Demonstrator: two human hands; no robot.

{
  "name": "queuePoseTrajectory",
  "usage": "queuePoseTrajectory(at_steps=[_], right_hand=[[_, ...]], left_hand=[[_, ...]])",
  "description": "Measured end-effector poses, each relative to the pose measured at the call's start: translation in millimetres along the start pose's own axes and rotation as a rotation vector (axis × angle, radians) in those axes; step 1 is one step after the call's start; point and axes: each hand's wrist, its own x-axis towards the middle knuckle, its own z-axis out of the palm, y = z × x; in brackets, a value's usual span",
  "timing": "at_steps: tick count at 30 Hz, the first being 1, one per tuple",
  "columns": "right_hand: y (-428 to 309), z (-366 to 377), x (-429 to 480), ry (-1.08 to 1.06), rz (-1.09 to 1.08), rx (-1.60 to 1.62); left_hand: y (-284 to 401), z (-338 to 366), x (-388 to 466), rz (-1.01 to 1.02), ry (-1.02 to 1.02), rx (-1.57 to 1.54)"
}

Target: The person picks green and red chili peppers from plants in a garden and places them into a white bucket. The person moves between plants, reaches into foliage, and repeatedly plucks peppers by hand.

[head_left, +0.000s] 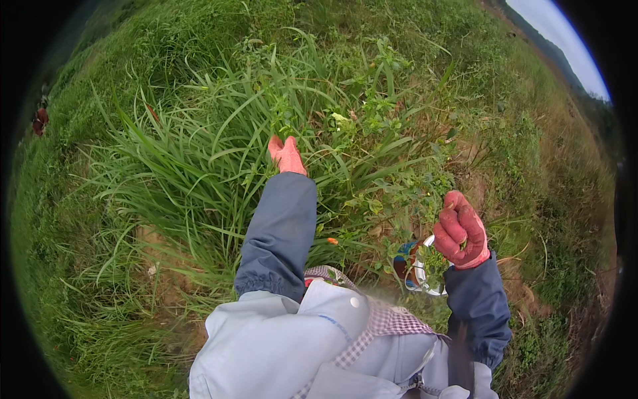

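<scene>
My left hand, in a pink work glove and dark sleeve cover, reaches into a leafy green plant among long grass. Two finger ends show at the stems; the other fingers are hidden, and any hold cannot be made out. My right hand, in a matching glove, is raised on the right with curled fingers. Bits of green show between them, too small to name surely. Partly beneath that hand stands a bucket with a white rim and blue and brown sides. Leaves cover part of it. An orange-red pepper hangs between my arms.
Long-bladed grass grows thickly ahead and left. Leafy plants with a pale flower cluster stand ahead of my hands. Bare soil shows at the left. A checked apron lies over my light jacket. A reddish-brown shape is at the far left.
</scene>
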Motion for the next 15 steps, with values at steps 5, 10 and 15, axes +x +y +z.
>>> queuePoseTrajectory(at_steps=[5,10,15], right_hand=[[7,27,25,0.090,0.119,-0.302],[39,19,69,0.266,0.261,-0.576],[78,-14,101,0.733,-0.014,-0.563]], left_hand=[[-5,24,-3,0.009,-0.459,0.226],[-34,36,-75,0.206,-0.594,0.391],[-41,33,-130,0.283,-0.515,0.348]])
